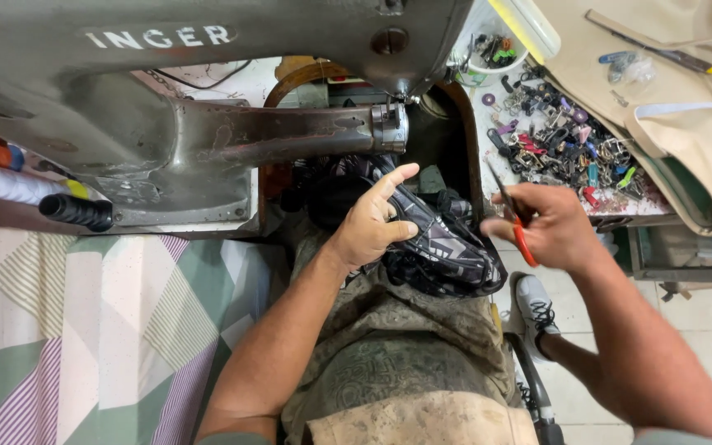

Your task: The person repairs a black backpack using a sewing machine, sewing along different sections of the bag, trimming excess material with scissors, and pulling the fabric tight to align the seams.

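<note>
The left hand (370,224) gripped a black patterned bag (438,247) under the sewing machine arm (290,132), while the right hand (550,227) closed its fingers on red-handled scissors (519,231).

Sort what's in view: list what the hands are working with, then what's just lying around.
In hand:
- left hand on the dark patterned bag
- right hand holding red-handled snips

Lying about:
- pile of zipper pulls
- thread spools
- beige fabric
- small tub of bits
</note>
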